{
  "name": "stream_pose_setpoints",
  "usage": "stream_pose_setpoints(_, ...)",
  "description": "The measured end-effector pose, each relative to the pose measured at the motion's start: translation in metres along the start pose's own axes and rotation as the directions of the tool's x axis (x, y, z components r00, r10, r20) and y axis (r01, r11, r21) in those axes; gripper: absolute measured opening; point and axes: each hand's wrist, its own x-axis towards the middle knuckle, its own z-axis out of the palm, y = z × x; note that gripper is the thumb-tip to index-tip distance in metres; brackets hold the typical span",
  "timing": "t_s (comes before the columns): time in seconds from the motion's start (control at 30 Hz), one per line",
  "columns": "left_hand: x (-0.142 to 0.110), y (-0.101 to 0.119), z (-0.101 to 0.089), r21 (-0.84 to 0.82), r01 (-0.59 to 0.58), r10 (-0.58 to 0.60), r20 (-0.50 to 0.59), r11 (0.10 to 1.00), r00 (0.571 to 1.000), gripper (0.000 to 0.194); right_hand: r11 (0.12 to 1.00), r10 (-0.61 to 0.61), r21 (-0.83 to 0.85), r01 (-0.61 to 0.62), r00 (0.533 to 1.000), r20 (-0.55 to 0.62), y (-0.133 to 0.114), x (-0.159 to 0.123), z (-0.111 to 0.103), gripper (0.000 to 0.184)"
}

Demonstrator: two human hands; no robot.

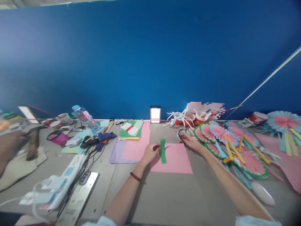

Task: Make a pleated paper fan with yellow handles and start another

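A narrow green paper strip point(163, 151) stands out over a pink paper sheet point(174, 164). My left hand point(151, 153), with a dark bead bracelet at its wrist, pinches the strip by its left edge. At the sheet's far right corner, my right hand point(190, 142) is closed around a pair of scissors point(180, 137), whose dark handles are partly hidden by the fingers. To the left lie a larger pink sheet point(146, 131), a lilac sheet point(114, 153) and a stack of green and yellow paper point(138, 130) with a white piece on top.
Pleated paper fans point(249, 161) crowd the right side, near a white oval object point(262, 193). Paper cups point(201, 117) stand by the blue wall point(150, 56). Leftward are a power strip point(68, 175), a phone point(80, 194), a blue glue gun point(104, 138), a bottle point(86, 117) and another person's arm point(9, 147).
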Motion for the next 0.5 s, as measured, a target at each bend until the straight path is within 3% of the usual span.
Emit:
stream_pose_setpoints(0.27,0.001,-0.001,0.002,-0.119,0.046,-0.048,-0.013,0.992,0.999,0.015,1.0,-0.027,0.006,0.028,0.998,-0.054,-0.008,0.027,0.004,0.035)
stream_pose_setpoints(0.5,0.002,0.002,0.002,-0.303,0.096,-0.116,-0.05,0.948,0.992,0.04,0.993,-0.115,-0.013,0.115,0.98,-0.163,-0.019,0.009,0.021,0.034)
